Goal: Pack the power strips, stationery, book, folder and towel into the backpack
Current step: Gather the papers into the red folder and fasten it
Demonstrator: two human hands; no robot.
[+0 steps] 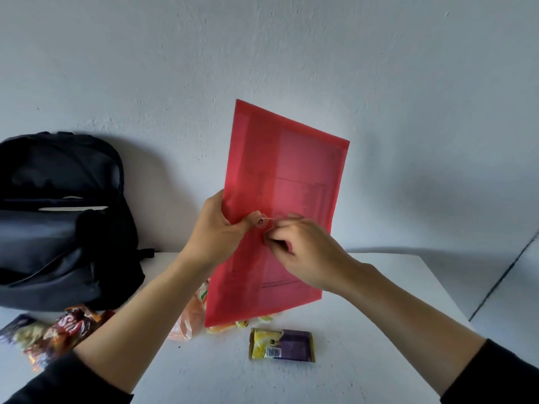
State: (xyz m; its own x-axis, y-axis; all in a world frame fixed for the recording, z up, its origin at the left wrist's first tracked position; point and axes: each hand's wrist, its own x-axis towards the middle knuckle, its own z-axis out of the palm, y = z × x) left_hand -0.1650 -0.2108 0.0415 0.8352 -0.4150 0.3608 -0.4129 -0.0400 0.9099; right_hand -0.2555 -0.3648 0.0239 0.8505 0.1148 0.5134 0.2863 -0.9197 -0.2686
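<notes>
A red translucent folder [291, 170] with papers inside is held upright above the white table [364, 287]. My left hand [217, 231] grips its left edge, thumb on the front near a small round clasp. My right hand [300, 249] pinches a thin string at that clasp on the folder's front. A black backpack [58, 223] stands against the wall at the left, its main compartment unzipped and open at the top.
Snack packets lie on the table: a yellow and purple wrapper [281, 345] in front, an orange bag [188, 319] under the folder, and brown and purple packets [67, 328] by the backpack. The table's right edge drops off beside a wall corner.
</notes>
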